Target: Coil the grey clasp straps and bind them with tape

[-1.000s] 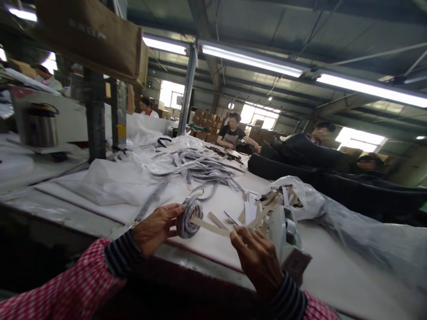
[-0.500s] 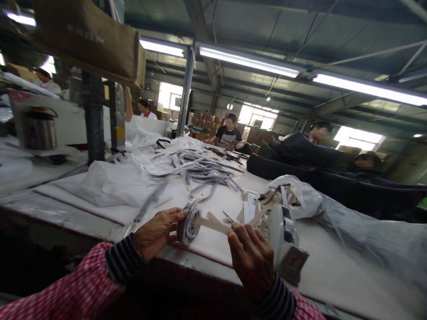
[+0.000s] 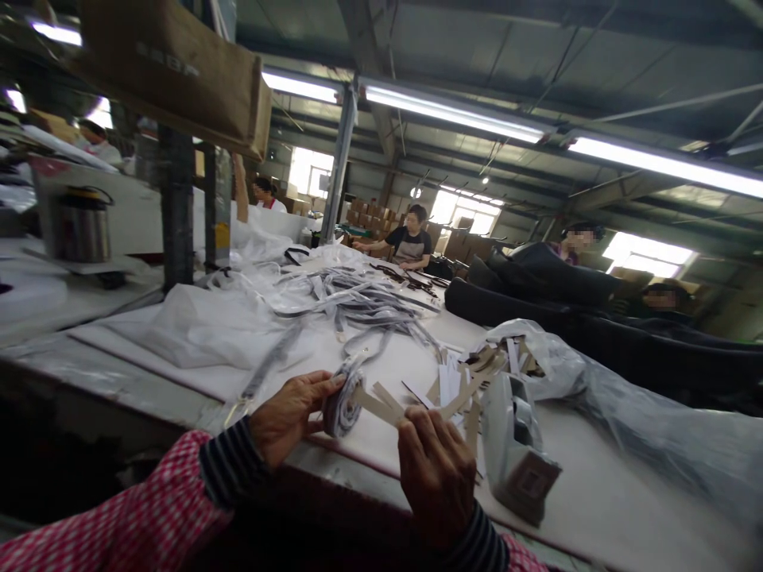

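Left fingers (image 3: 325,387), part-open, grip coil (image 3: 349,403); right fingers (image 3: 417,433), curled tight, pinch strip (image 3: 375,406). Tape dispenser (image 3: 504,437) alongside; strap heap (image 3: 363,295) beyond.

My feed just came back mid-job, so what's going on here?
The person's left hand holds a round, rolled-up grey-and-white coil near the edge of a white-topped table. The right hand grips a flat beige strip that reaches the coil's middle. A pale grey tape dispenser stands beside the right hand; a tangled heap of grey straps lies farther back.
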A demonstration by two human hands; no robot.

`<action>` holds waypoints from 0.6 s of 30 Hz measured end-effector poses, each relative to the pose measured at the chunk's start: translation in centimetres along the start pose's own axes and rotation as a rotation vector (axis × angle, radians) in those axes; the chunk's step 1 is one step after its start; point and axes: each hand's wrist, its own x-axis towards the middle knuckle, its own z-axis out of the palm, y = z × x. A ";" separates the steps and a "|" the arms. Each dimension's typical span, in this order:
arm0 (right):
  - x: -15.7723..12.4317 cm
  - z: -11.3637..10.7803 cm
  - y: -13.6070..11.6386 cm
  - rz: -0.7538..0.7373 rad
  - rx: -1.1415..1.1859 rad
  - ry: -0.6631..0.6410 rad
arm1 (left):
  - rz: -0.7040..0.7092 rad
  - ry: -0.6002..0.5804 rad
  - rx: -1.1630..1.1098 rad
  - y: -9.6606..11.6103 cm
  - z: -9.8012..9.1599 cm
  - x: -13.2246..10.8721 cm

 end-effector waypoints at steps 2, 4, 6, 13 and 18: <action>0.1 0.3 -0.4 0.029 0.038 0.014 | 0.006 0.006 0.035 -0.1 0.3 -0.1; 0.4 0.1 -0.4 0.112 0.143 -0.011 | 0.020 0.015 0.065 -0.1 0.3 0.0; 0.7 -0.8 0.2 0.238 0.391 -0.172 | 0.045 0.018 0.101 0.5 0.1 0.2; -0.8 -1.5 4.5 0.704 1.068 -0.444 | 0.087 -0.177 0.263 4.6 -1.9 1.3; -1.4 0.6 2.1 0.211 0.593 -0.164 | 0.091 -0.349 0.376 4.9 -0.4 1.7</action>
